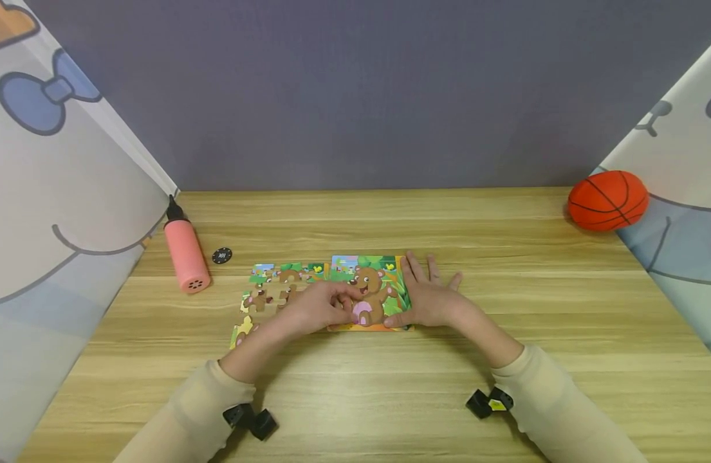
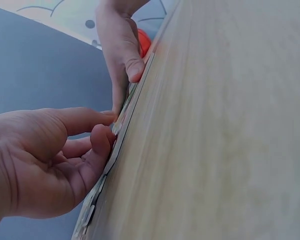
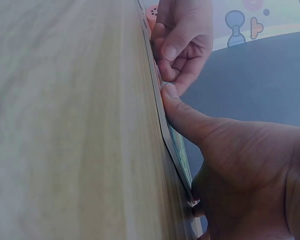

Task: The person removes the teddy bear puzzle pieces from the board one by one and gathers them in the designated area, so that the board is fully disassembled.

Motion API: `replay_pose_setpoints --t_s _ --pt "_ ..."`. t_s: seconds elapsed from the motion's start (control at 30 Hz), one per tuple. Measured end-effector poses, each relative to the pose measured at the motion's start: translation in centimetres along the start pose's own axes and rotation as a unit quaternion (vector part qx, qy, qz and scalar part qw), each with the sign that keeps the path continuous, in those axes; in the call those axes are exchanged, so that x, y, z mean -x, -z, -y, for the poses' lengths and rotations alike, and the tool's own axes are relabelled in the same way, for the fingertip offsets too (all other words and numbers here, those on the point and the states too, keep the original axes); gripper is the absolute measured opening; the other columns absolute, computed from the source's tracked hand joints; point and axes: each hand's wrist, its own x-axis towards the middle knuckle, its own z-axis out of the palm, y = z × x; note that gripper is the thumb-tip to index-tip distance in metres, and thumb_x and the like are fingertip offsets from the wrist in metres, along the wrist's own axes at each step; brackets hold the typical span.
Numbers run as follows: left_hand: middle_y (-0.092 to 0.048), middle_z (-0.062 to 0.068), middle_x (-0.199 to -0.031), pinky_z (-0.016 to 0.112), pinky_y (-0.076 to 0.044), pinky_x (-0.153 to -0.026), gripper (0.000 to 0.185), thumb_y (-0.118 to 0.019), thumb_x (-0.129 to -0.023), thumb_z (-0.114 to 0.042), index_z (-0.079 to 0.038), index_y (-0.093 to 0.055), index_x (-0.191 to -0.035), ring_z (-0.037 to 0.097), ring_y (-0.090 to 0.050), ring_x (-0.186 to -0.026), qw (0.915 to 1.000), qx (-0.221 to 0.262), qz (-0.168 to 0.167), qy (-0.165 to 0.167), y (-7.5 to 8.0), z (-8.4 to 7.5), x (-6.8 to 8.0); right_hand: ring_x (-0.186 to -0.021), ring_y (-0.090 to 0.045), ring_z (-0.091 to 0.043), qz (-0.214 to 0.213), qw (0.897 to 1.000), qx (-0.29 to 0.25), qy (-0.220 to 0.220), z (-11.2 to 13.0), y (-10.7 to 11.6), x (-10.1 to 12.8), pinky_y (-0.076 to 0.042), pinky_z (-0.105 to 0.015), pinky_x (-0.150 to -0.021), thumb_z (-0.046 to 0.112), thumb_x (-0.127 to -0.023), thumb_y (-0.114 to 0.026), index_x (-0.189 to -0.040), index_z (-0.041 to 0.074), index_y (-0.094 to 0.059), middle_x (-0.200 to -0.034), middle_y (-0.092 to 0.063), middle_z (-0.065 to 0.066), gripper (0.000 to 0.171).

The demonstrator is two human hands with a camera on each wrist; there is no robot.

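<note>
A bear jigsaw puzzle lies flat in the middle of the wooden table. Bent fingers of my left hand touch its left part; whether a piece is between the fingertips is hidden. On the puzzle's right edge rests my right hand, fingers spread and thumb on the lower right corner. Several loose jigsaw pieces with bear parts lie to the left, some partly under the left hand. In the left wrist view, the left hand has its index finger and thumb close together at the puzzle.
A pink hand pump with a black nozzle lies at the left, next to a round black chip. An orange-red toy basketball sits at the back right. A grey wall borders the table's far edge.
</note>
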Motion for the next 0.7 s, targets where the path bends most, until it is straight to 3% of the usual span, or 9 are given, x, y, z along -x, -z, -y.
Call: replay_pose_setpoints --t_s 0.27,0.7 --pt "-0.061 0.002 -0.073 0.023 -0.039 -0.049 0.033 -0.077 -0.088 -0.006 -0.005 -0.071 -0.121 0.012 -0.050 -0.054 0.9999 -0.006 0.007 -0.010 0.01 0.03 0.18 -0.148 0.017 -0.048 0.002 1.000 -0.001 -0.002 -0.03 -0.07 -0.14 0.008 -0.088 -0.093 0.079 -0.074 -0.069 -0.161 0.003 0.004 -0.167 0.013 -0.013 0.136" --pt "-0.063 0.005 -0.096 0.024 -0.046 -0.051 0.028 -0.076 -0.087 -0.003 -0.009 -0.073 -0.115 0.013 -0.052 -0.060 0.9992 0.036 -0.014 0.013 -0.03 -0.27 0.17 -0.147 0.015 -0.050 -0.003 1.000 0.010 -0.002 0.09 -0.01 -0.09 0.006 -0.089 -0.093 0.079 -0.074 -0.068 -0.161 0.003 0.003 -0.167 0.012 -0.015 0.136"
